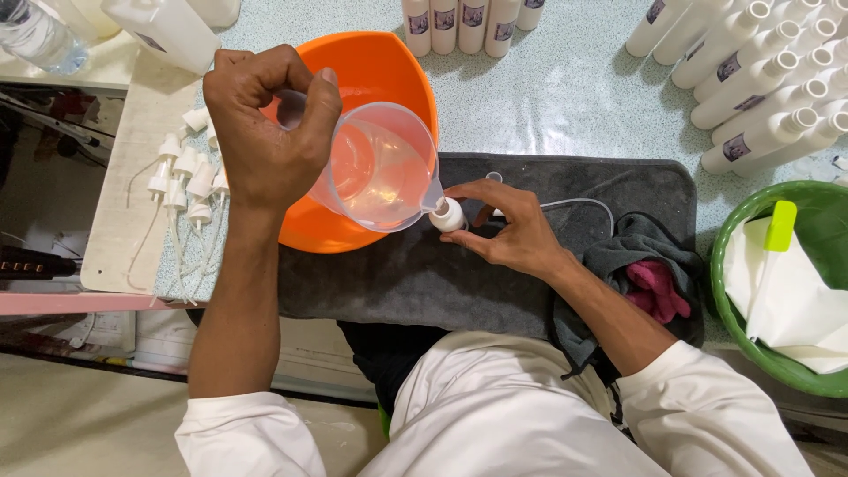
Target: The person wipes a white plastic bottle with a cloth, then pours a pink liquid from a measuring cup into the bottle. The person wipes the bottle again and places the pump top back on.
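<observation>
We see the left hand (pixel 265 132) gripping a clear jug (pixel 380 168), tilted over the orange bowl (pixel 371 71), its spout touching a small white bottle (pixel 448 215). The right hand (pixel 512 231) clasps that bottle on the grey towel (pixel 424 283) beside the bowl.
</observation>
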